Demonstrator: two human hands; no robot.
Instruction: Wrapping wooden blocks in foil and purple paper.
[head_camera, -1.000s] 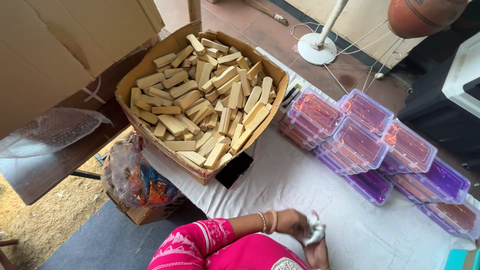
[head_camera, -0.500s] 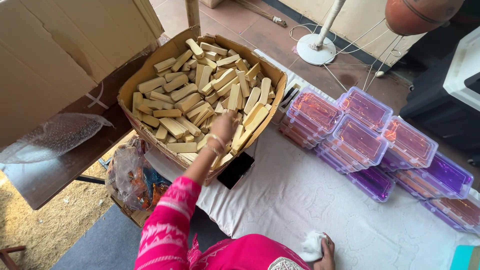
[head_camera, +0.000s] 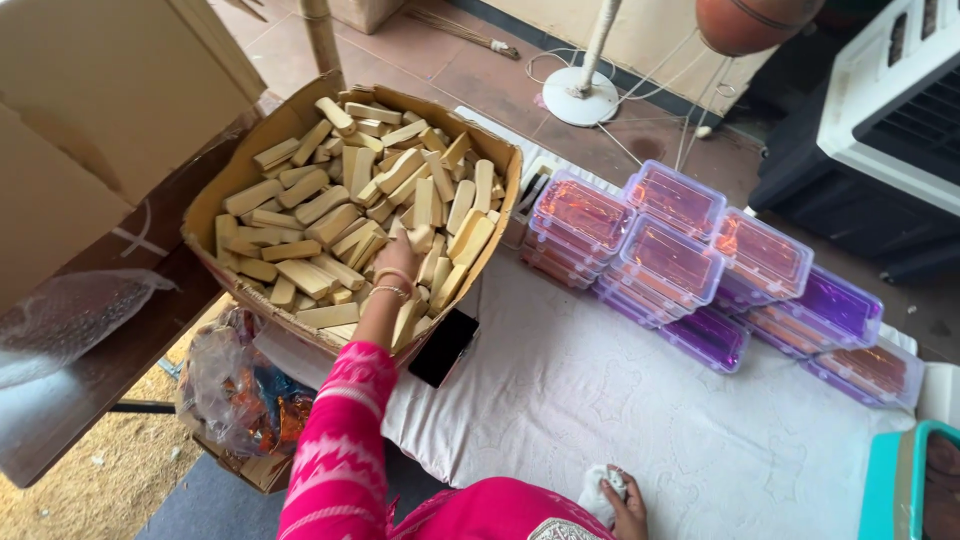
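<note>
A large cardboard box (head_camera: 232, 192) holds several tan, bar-shaped blocks (head_camera: 330, 215) piled loosely. My left hand (head_camera: 401, 252), in a pink sleeve with bangles at the wrist, reaches into the box and closes on one tan block (head_camera: 420, 237) near the pile's right side. My right hand (head_camera: 622, 500) rests low on the white cloth (head_camera: 600, 400), shut on a small crumpled white cloth wad (head_camera: 600, 487).
Stacks of clear purple-tinted lidded containers (head_camera: 670, 260) stand on the white cloth at right. A black phone (head_camera: 443, 347) lies by the box. A plastic bag of items (head_camera: 235, 395) sits lower left, a fan base (head_camera: 583, 95) behind, a dark table (head_camera: 110, 340) at left.
My left hand went from near my lap up into the box and now grips a tan block. My right hand has stayed low, holding the white wad.
</note>
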